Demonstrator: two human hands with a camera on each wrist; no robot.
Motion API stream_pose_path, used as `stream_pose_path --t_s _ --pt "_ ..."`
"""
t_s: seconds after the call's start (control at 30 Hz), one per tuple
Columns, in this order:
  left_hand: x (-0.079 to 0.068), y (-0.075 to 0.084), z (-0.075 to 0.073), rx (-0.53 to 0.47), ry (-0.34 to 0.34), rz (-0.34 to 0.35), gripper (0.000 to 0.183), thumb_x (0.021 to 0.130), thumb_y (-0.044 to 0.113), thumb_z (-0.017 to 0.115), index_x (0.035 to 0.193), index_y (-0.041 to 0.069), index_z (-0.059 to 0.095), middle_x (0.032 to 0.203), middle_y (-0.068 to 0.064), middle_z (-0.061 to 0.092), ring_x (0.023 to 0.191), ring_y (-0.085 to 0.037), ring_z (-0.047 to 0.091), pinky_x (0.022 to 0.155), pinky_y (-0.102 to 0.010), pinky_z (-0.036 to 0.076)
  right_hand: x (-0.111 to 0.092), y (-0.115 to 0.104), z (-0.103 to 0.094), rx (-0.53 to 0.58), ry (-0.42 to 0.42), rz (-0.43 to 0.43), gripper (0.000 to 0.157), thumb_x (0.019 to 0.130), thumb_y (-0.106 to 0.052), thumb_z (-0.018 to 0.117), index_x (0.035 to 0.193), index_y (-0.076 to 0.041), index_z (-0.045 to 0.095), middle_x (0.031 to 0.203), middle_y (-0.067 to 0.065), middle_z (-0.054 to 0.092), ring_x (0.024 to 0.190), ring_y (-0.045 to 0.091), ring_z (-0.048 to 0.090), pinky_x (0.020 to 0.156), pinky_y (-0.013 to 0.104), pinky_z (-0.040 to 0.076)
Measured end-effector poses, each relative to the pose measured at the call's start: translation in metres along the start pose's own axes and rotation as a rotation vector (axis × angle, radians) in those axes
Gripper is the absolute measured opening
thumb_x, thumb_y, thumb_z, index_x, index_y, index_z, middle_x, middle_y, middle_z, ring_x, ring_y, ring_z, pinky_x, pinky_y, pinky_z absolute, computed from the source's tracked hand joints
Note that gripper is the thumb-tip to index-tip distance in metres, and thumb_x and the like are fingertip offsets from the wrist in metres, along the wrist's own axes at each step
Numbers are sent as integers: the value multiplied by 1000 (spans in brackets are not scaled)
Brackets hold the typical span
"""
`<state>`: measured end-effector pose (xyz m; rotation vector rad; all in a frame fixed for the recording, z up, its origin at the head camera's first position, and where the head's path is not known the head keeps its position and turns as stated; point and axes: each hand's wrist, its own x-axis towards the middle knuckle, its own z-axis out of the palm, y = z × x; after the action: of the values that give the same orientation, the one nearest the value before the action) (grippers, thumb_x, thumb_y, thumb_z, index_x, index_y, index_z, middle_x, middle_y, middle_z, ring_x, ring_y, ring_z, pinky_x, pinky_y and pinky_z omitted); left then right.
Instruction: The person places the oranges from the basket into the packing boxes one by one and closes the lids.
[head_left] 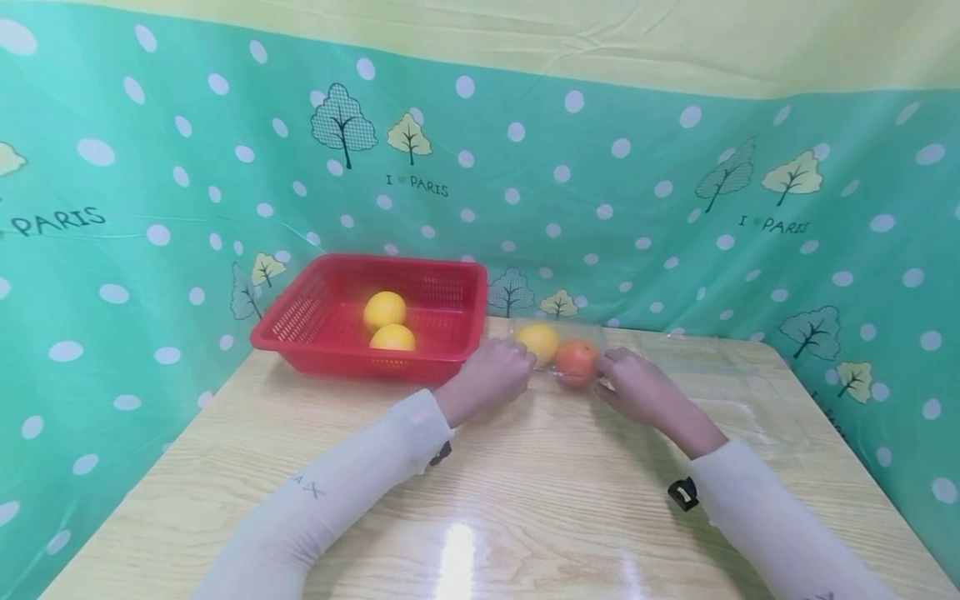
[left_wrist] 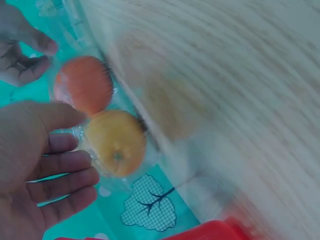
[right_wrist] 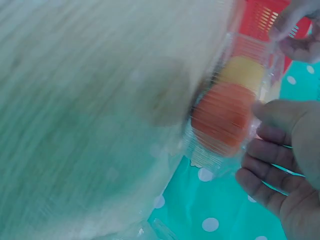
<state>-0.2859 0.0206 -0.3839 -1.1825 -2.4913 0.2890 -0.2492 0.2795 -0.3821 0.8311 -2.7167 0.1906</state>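
Observation:
A clear plastic box (right_wrist: 245,42) stands near the table's far edge. In it sit a yellow-orange fruit (head_left: 537,342), an orange by its look, and an orange-red round fruit (head_left: 577,363), side by side. My left hand (head_left: 498,375) is at the box's left end, thumb and fingers spread apart near the yellow fruit in the left wrist view. At the right end is my right hand (head_left: 637,385), its thumb tip at the box's edge by the red fruit, fingers loosely bent. Whether either hand touches the plastic is hard to tell.
To the left stands a red perforated basket (head_left: 360,362) with two yellow fruits (head_left: 385,310) inside. More clear plastic boxes (head_left: 750,400) lie on the table's right side. A green dotted curtain (head_left: 615,200) hangs behind the wooden table (head_left: 555,492).

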Motion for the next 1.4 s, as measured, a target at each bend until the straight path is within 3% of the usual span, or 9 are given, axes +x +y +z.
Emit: stream_pose_path --t_s 0.13,0.27,0.43,0.57,0.63,0.7,0.97,1.2,1.4 --pt "1 1 -6 11 12 -13 15 96 25 67 101 13 73 84 -1 68 67 -14 57 59 -25 52 1 2 -5 40 30 -10 8 86 -3 77 90 -5 70 82 5 68 76 23 65 70 38 58" --pt "4 -1 -8 6 60 -46 13 95 22 71 103 12 74 87 -2 68 71 -14 58 59 -24 51 4 2 -8 41 85 -42 9 85 2 76 91 -2 70 83 8 69 77 25 66 71 40 59" --pt "8 -3 -2 -138 126 -63 20 94 14 74 114 12 74 102 -3 70 90 -17 64 80 -27 56 10 1 -6 48 126 -69 16 83 7 78 96 0 72 87 10 69 82 28 66 75 41 59" --pt "11 -1 3 -291 121 -72 26 95 9 73 121 12 73 110 -4 69 105 -19 64 100 -31 52 13 -2 -3 65 115 -54 17 84 9 76 99 0 76 89 10 71 84 26 68 76 39 59" --pt "11 0 3 -340 102 -81 28 95 8 72 123 12 73 112 -3 68 106 -18 63 101 -30 51 14 -2 -2 70 94 -30 18 85 9 75 100 -1 77 90 10 72 86 27 68 77 39 60" --pt "11 1 2 -359 85 -92 30 95 7 72 124 13 72 113 -3 68 106 -18 62 92 -26 54 15 -3 -1 66 78 -9 19 86 9 74 102 -2 77 93 11 73 88 28 69 79 40 60" --pt "16 0 5 -350 86 -134 32 94 7 73 125 13 72 113 -2 67 106 -16 58 91 -24 51 23 -1 3 42 79 5 21 85 12 71 102 0 76 96 15 72 92 32 68 83 43 59" --pt "26 -3 10 -395 70 -211 30 93 4 71 122 12 72 112 -4 67 100 -16 57 88 -28 52 34 1 5 41 14 81 29 86 15 62 106 -1 75 99 14 70 92 29 66 83 42 58" --pt "37 -3 15 -322 62 -264 30 94 7 72 122 14 72 112 -4 66 99 -17 56 90 -29 51 44 5 7 -7 -41 160 22 90 9 65 107 -3 72 98 12 65 89 29 63 81 43 57"
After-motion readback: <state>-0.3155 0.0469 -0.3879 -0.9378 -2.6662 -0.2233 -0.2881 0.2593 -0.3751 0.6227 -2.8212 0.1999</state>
